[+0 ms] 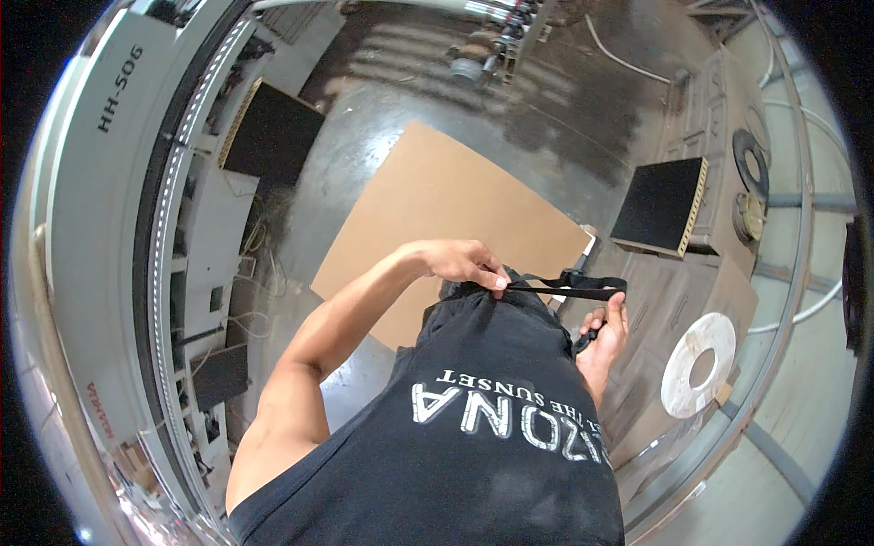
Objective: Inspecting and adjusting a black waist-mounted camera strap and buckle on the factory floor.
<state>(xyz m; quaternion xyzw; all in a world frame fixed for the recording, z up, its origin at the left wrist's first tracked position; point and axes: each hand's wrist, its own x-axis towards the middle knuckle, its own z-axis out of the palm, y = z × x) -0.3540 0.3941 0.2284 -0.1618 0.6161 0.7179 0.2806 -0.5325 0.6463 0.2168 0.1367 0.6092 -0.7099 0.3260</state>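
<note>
At my waist, my left hand (460, 262) is closed in a pinch on a black strap (583, 293), close to the front of my black sleeveless shirt (510, 382). The strap runs taut to the right, where it loops round the fingers of my right hand (608, 335). That hand is partly closed and raised beside my right hip. A small dark piece (585, 341), perhaps a strap end or a buckle, shows at its fingers; its exact kind I cannot make out. Part of the right forearm is hidden behind the shirt.
A large brown board (455, 182) lies ahead of me on the concrete floor. Along the left stands a long white machine (91, 227) with cables and a black panel (271, 132). At right are another black panel (660, 205), a white ring (699, 364) and wood-grain panels (651, 309).
</note>
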